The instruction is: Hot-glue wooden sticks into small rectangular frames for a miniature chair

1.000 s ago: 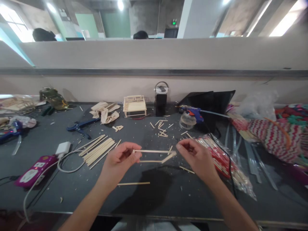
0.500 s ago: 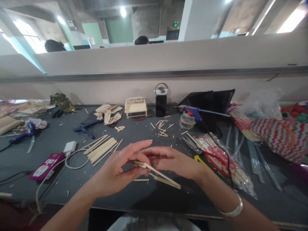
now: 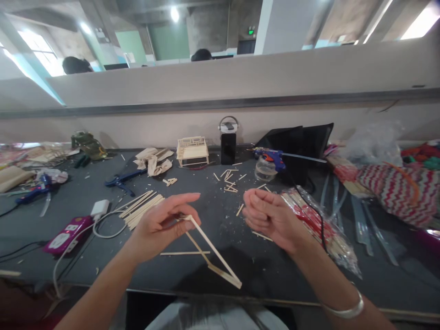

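Observation:
My left hand [image 3: 168, 222] pinches a corner of a small frame of thin wooden sticks [image 3: 216, 252] between thumb and fingers. The frame hangs tilted over the table, its far corner pointing down and right. My right hand [image 3: 270, 217] is apart from it, fingers curled closed; whatever they may hold is hidden. Below the frame lies a single wooden stick [image 3: 185, 253]. Beside my left hand is a row of loose sticks [image 3: 140, 208], partly covered by it. A short stick piece [image 3: 239, 210] shows just left of my right hand.
A little wooden bench model [image 3: 193, 151] stands at the back beside a black phone [image 3: 228, 149]. A blue glue gun [image 3: 271, 156] rests on a clear jar [image 3: 265, 169]. Bagged sticks [image 3: 323, 233] lie right. Blue pliers [image 3: 123, 181] and a purple power strip [image 3: 68, 236] are left.
My hands have parted. The right hand has let go of the stick frame and moved right, its fingers curling closed. My left hand has shifted left with the frame, which now tilts downward more.

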`<state>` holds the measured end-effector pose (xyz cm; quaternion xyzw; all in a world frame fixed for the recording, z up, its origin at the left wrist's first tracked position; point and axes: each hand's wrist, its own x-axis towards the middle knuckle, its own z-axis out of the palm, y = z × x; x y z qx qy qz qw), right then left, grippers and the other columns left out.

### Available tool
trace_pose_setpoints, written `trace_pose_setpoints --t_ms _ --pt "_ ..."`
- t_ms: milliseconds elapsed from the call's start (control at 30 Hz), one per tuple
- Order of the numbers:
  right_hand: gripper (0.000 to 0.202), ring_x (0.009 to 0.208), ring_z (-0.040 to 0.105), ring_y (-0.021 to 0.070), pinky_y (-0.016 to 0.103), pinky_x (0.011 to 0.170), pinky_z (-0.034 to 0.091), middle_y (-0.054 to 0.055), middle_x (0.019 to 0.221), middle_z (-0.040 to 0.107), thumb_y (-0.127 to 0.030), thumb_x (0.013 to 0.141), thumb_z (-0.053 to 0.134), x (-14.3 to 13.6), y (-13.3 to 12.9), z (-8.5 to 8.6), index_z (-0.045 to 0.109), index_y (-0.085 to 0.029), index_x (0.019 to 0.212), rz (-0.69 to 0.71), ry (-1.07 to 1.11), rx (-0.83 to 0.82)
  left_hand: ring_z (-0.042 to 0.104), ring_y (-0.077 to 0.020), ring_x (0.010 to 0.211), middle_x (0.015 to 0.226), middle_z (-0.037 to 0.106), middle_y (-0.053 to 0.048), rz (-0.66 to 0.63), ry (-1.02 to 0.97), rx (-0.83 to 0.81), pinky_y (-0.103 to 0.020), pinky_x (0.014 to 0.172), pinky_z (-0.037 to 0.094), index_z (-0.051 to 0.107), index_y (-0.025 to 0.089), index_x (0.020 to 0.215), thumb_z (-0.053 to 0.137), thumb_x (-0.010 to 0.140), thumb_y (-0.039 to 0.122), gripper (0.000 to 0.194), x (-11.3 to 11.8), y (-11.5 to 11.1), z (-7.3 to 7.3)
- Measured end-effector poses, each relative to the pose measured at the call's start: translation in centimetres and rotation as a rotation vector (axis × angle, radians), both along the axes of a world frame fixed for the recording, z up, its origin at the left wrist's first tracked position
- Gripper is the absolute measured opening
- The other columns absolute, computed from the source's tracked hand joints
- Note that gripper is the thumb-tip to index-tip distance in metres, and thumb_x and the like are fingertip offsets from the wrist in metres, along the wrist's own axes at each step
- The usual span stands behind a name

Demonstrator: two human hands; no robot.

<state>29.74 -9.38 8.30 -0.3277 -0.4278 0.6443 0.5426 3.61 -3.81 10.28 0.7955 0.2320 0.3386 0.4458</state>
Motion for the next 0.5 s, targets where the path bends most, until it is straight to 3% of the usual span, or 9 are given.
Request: trace_pose_setpoints --t_ms 133,233,367,500 --pt "0.02 0.044 0.02 0.0054 0.019 0.041 0.018 -0.01 0.053 0.027 -0.038 0.089 0.056 0.8 0.0 -0.7 0.05 -0.021 0.078 -0.143 -0.065 0.024 0.063 -0.0105 0.074 0.086 0.068 0.0 0.043 -0.1 -0.135 -0.02 0.067 0.051 0.059 0.03 0.121 0.062 0.086 0.016 0.038 0.1 0.3 -0.4" --pt "0.016 0.046 0.032 0.0057 0.019 0.043 0.026 -0.009 0.056 0.038 -0.038 0.089 0.054 0.2 0.0 -1.5 0.052 -0.022 0.085 -0.186 -0.167 0.03 0.062 -0.0112 0.068 0.082 0.068 -0.002 0.048 -0.267 -0.277 -0.022 0.064 0.051 0.067 0.024 0.11 0.068 0.082 0.017 0.029 0.6 0.7 -0.9" --pt "0.018 0.055 0.049 0.008 0.02 0.047 0.039 -0.002 0.071 0.054 -0.036 0.088 0.053 -1.5 0.3 -2.6 0.057 -0.019 0.091 -0.138 -0.401 0.045 0.058 -0.0105 0.062 0.07 0.065 -0.001 0.104 -0.535 -0.539 -0.021 0.059 0.049 0.072 0.017 0.095 0.076 0.073 0.02 0.023 1.8 1.5 -2.0" --pt "0.018 0.063 0.058 0.0116 0.024 0.056 0.048 0.001 0.077 0.063 -0.031 0.089 0.048 -3.0 0.7 -3.6 0.06 -0.018 0.095 -0.078 -0.709 0.115 0.06 -0.0091 0.063 0.074 0.066 -0.002 0.184 -0.569 -0.675 -0.02 0.06 0.051 0.072 0.015 0.097 0.075 0.073 0.016 0.025 2.4 2.4 -3.3"
